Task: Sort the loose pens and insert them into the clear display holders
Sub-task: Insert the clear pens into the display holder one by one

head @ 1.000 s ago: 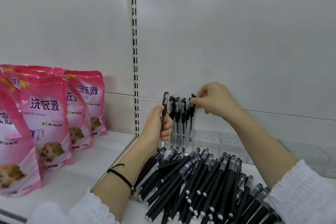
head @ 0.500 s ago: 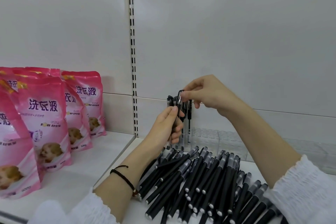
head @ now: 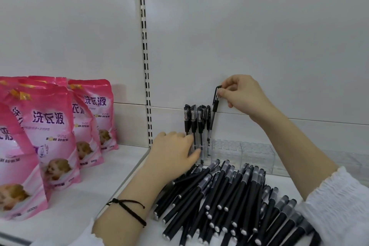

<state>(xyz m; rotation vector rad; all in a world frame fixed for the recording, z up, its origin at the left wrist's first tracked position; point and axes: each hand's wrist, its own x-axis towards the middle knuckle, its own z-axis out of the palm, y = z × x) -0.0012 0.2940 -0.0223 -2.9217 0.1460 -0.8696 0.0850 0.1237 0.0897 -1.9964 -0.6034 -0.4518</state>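
Note:
My right hand (head: 242,94) pinches the cap end of a black pen (head: 214,112), held upright with its tip down in the leftmost clear holder (head: 201,152). Several capped black pens (head: 196,120) stand in that holder. My left hand (head: 173,152) lies low beside the holder's left side, fingers straight and touching its clear wall above the pile. A big heap of loose black pens (head: 229,201) lies on the white shelf (head: 83,195) in front. More clear display holders (head: 257,156) run to the right along the back panel.
Pink detergent pouches (head: 50,130) stand in a row on the left half of the shelf. A slotted upright (head: 145,62) divides the white back panel. The shelf's front edge (head: 12,239) is at the lower left.
The pen passed from my left hand to my right, which carried it right and down into the holder. My left hand dropped to the holder's left side.

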